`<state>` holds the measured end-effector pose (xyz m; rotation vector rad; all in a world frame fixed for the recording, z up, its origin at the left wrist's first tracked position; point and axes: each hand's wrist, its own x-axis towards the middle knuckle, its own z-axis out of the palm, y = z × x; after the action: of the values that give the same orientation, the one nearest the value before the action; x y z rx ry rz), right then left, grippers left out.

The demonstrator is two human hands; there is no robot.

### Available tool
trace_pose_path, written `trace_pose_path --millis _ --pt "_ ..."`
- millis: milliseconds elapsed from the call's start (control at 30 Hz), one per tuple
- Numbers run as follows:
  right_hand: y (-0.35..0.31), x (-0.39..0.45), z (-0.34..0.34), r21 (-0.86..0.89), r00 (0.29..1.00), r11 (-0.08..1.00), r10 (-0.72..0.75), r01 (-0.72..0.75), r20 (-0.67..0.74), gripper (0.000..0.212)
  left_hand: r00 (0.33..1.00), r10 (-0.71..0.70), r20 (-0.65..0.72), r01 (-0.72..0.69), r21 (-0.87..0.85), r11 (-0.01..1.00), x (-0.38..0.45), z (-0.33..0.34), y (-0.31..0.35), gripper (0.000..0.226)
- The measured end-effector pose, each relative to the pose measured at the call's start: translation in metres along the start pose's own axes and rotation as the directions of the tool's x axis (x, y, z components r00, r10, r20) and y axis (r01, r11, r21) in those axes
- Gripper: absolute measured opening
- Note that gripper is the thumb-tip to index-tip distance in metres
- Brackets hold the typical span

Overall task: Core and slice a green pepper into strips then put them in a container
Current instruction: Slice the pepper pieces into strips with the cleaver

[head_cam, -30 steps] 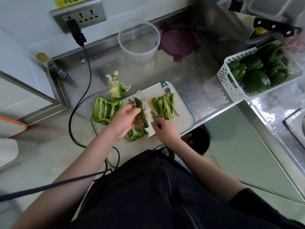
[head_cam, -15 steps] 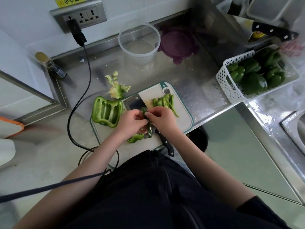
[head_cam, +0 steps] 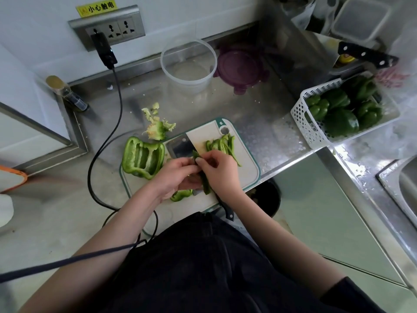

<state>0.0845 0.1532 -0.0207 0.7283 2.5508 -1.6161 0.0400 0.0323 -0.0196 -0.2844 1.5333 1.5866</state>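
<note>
Pepper piece [head_cam: 204, 181]: a dark green strip pinched between both hands above the cutting board [head_cam: 248, 175].
Left hand [head_cam: 174, 175]: fingers curled on the strip's left side.
Right hand [head_cam: 220, 169]: fingertips pinching its upper end.
Knife [head_cam: 180, 147]: lies flat on the board under the hands, black handle jutting past the near edge.
Cut strips [head_cam: 222, 145]: heaped on the board beyond the right hand.
Pepper half [head_cam: 143, 157]: open side up, at the board's left edge.
Core [head_cam: 158, 128]: on the counter behind the board.
Container [head_cam: 188, 64]: clear tub, well behind, purple lid [head_cam: 240, 68] beside it.
Basket [head_cam: 311, 129]: whole peppers, far right.
</note>
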Motion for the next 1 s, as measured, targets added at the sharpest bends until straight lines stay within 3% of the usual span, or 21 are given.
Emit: trace_pose_path --millis 100,200,367,433,500,600,700,733,800,867,1000 --pt "0.001 0.007 -0.005 0.278 0.968 0.928 0.225 -0.247 0.11 0.013 0.999 0.012 0.047 -0.007 -0.1 0.995 0.0 -0.004 0.0 0.016" --pt "0.0 0.012 -0.008 0.564 0.91 0.717 0.281 -0.41 0.305 0.011 0.996 0.036 0.083 -0.022 -0.165 0.986 -0.001 -0.006 0.0 0.02" --pt "0.002 0.022 -0.015 0.57 0.796 0.592 0.222 -0.569 0.563 0.021 0.99 0.057 0.127 -0.027 -0.227 0.974 -0.005 -0.005 -0.002 0.015" --pt "0.002 0.025 -0.019 0.553 0.757 0.569 0.211 -0.609 0.618 0.021 0.993 0.068 0.1 -0.051 -0.16 0.986 -0.008 -0.003 -0.001 0.012" --pt "0.002 0.025 -0.021 0.532 0.77 0.616 0.203 -0.581 0.605 0.017 0.996 0.091 -0.005 -0.091 -0.015 0.996 -0.009 0.002 -0.002 0.011" --pt "-0.002 0.022 -0.019 0.397 0.826 0.833 0.12 -0.386 0.551 0.015 0.945 0.239 -0.222 -0.19 0.221 0.957 -0.011 0.011 0.0 0.017" --pt "-0.005 0.024 -0.016 0.264 0.936 0.955 0.039 -0.138 0.35 0.013 0.815 0.553 -0.172 -0.323 0.658 0.68 -0.009 0.018 -0.003 0.019" --pt "-0.005 0.025 -0.016 0.244 0.947 0.965 0.017 -0.1 0.321 0.018 0.781 0.608 -0.144 -0.332 0.729 0.599 -0.008 0.02 -0.004 0.021" --pt "-0.003 0.028 -0.021 0.168 0.958 0.985 -0.024 -0.026 0.286 0.025 0.751 0.645 -0.142 -0.316 0.78 0.54 -0.006 0.025 -0.005 0.03" --pt "-0.005 0.029 -0.028 0.084 0.963 0.994 -0.085 0.066 0.255 0.027 0.748 0.634 -0.194 -0.297 0.756 0.583 -0.005 0.037 -0.003 0.033" --pt "-0.011 0.038 -0.043 0.108 0.956 0.992 -0.092 0.064 0.278 0.023 0.798 0.483 -0.362 -0.35 0.374 0.859 -0.007 0.058 0.005 0.032"
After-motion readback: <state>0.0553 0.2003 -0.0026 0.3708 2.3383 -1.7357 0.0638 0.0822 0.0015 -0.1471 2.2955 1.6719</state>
